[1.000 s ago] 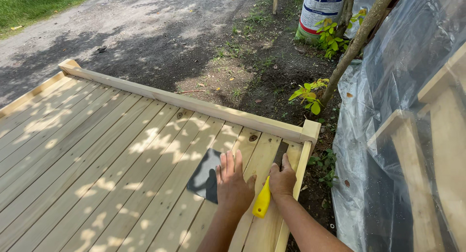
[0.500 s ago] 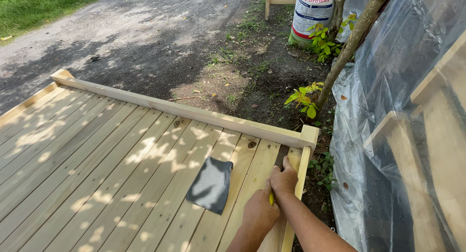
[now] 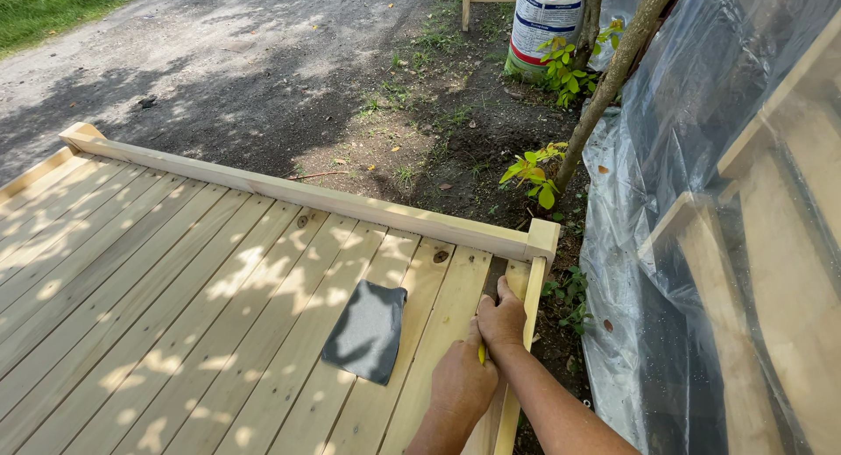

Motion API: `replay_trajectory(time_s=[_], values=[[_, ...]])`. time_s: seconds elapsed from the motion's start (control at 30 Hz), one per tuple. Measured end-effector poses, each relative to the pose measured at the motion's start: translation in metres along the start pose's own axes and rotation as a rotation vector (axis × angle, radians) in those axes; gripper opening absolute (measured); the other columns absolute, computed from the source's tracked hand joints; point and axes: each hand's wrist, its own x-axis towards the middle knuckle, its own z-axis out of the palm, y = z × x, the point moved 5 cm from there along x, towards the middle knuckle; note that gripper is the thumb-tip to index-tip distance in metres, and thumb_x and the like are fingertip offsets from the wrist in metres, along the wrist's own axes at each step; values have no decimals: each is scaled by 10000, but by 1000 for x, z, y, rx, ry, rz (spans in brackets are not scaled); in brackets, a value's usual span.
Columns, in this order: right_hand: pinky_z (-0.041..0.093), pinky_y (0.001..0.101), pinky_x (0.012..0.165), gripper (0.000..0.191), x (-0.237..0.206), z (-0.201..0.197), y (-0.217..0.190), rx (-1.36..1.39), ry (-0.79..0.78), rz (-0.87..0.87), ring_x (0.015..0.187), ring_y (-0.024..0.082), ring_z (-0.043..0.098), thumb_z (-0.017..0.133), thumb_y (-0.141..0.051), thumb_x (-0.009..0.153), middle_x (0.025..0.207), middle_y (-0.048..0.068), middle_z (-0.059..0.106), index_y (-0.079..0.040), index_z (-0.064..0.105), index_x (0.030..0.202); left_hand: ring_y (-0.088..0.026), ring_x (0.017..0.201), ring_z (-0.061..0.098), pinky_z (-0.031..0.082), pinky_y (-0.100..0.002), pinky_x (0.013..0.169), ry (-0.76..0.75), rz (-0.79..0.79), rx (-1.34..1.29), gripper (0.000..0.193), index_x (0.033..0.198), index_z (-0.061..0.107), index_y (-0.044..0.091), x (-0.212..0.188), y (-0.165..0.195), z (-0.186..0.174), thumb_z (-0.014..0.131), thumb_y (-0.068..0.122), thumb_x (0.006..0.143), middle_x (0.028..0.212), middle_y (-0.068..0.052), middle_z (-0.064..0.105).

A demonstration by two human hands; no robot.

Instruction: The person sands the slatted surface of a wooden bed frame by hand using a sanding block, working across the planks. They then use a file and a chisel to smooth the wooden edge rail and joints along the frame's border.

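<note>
Grip, right hand [image 3: 503, 316]: fingers curled shut around a yellow-handled tool [image 3: 481, 353], mostly hidden, only a sliver of yellow showing between the two hands; hand lies on the outermost deck board beside the edge rail [image 3: 529, 304], near the corner post [image 3: 543, 239]
Grip, left hand [image 3: 461, 385]: closed loosely, just behind the right, touching the same tool
Sandpaper sheet [image 3: 366, 331]: dark grey, flat on the wooden deck [image 3: 175, 289], left of both hands, apart from them
Plastic sheeting [image 3: 692, 201]: over lumber, right of the deck

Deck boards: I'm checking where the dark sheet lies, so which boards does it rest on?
The sheet spans two boards just left of the knotted board, which separates it from both hands.
</note>
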Motion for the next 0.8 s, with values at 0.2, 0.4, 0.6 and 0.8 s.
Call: replay_trajectory(time_s=[0.2, 0.4, 0.6, 0.8], values=[[609, 355, 722, 645, 3, 3, -9, -49, -33, 31, 759, 230, 747, 603, -107, 909, 1062, 218, 767, -22, 441, 1528, -361, 1018, 654, 522, -479, 909, 52, 75, -84, 714, 1539, 429, 107, 10, -8, 0, 600, 191, 850, 1047, -181, 695], [619, 352, 726, 652, -10, -10, -24, -48, -37, 30, 751, 224, 747, 595, -107, 919, 1050, 198, 752, -28, 412, 1539, -366, 967, 656, 527, -482, 864, 89, 114, -63, 691, 1517, 456, 103, 1, -8, 6, 610, 192, 849, 993, -181, 673], [617, 353, 722, 648, -24, -11, -29, -36, -11, 113, 752, 220, 746, 571, -92, 918, 1010, 206, 763, -28, 416, 1544, -360, 973, 665, 529, -485, 871, 47, 90, -14, 669, 1509, 477, 125, -4, -5, -5, 613, 200, 858, 977, -174, 685], [607, 381, 708, 669, -9, -3, -26, 25, -35, 122, 762, 254, 737, 560, -93, 907, 1029, 219, 767, -32, 401, 1554, -350, 983, 667, 534, -478, 880, 31, 34, 12, 663, 1519, 470, 148, 5, -1, -6, 600, 202, 871, 1001, -166, 684]])
